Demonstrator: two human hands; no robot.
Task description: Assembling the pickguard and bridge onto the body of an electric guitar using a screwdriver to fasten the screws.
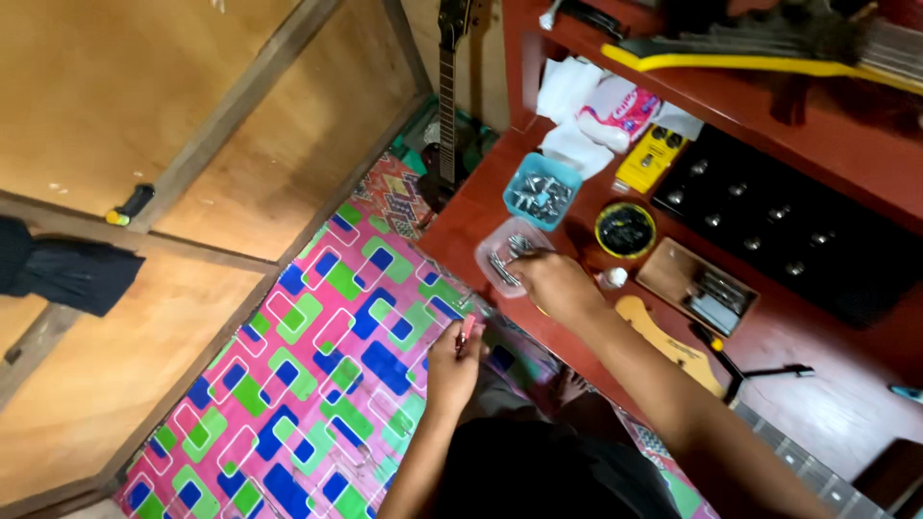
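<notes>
My right hand (556,284) reaches into a clear plastic tub (500,252) of small metal parts on the red-brown table (846,404), with its fingers closed among the parts; what they pinch is hidden. My left hand (452,363) is held below the table edge over the patterned mat (317,384) and grips a small pink-handled tool (467,333). A guitar headstock (663,341) of pale wood lies on the table just right of my right forearm.
A blue tub (542,190) of metal parts, a round black dish with a yellow rim (625,231), a yellow box (650,158), a black panel with knobs (769,216) and a small tray (697,285) crowd the table. Another guitar (446,106) leans against the wooden wall.
</notes>
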